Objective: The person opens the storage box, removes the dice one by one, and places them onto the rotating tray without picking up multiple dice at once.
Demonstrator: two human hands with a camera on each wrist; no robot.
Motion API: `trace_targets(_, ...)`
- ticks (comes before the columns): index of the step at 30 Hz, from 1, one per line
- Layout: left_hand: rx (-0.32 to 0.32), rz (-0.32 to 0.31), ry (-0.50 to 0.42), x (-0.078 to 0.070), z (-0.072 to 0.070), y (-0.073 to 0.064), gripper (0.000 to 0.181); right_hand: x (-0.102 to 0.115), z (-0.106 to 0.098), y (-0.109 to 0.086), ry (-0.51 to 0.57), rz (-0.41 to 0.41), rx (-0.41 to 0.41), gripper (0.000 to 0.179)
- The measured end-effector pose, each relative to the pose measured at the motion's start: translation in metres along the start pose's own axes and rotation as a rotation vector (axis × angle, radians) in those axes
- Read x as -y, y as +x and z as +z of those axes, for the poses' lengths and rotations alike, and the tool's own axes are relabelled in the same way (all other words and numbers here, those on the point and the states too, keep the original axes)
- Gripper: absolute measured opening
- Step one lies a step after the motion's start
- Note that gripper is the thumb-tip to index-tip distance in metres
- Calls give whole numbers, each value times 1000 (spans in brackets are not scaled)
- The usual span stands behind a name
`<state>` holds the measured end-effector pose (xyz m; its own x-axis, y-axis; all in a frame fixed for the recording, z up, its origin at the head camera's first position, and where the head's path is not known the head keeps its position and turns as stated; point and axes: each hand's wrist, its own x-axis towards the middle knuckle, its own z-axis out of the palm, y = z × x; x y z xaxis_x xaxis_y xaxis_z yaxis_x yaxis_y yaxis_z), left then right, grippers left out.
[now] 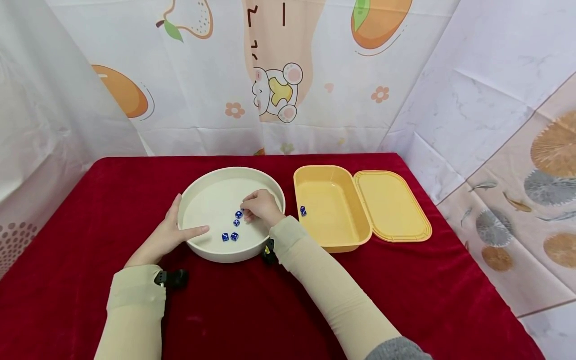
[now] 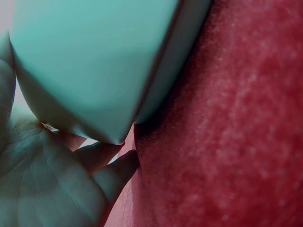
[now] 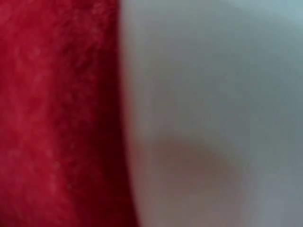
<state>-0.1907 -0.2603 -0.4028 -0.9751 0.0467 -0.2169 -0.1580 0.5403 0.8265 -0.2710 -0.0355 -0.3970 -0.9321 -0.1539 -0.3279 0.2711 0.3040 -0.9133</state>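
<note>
Several blue dice (image 1: 235,236) with white pips lie in a round white tray (image 1: 211,252). My left hand (image 1: 164,237) holds the tray's left side, thumb over the rim and fingers along the outer wall. In the left wrist view, the fingers (image 2: 111,172) sit against that wall. Inside the tray, my right hand (image 1: 262,206) has its thumb and fingertips together on a blue die (image 1: 243,210), mostly hidden by them. Other dice lie just below those fingertips. The right wrist view is blurred, showing the tray wall (image 3: 199,85) beside red cloth.
Right of the tray stands a yellow rectangular box (image 1: 333,220) with blue dice (image 1: 303,211) by its left wall. Its yellow lid (image 1: 393,207) lies flat against the box's right side. Red cloth (image 1: 243,310) covers the table, with a printed curtain (image 1: 193,100) behind.
</note>
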Motion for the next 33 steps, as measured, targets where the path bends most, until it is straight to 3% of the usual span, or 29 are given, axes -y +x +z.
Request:
trace_targets(11,0,0,-4,-2,0,-1,125,3,-3,-2,61,-58,-57,19)
trace_targets(18,7,-17,3,0,0,1,124,3,-5,-7,104,-83,-33,23)
trace_targets(28,14,-6,-26,-2,0,-3,126,9,-16,-20,86,-112,3,26)
trace_targets(33,20,1,-33,-2,0,-5,126,11,-22,-25,137,-108,41,28)
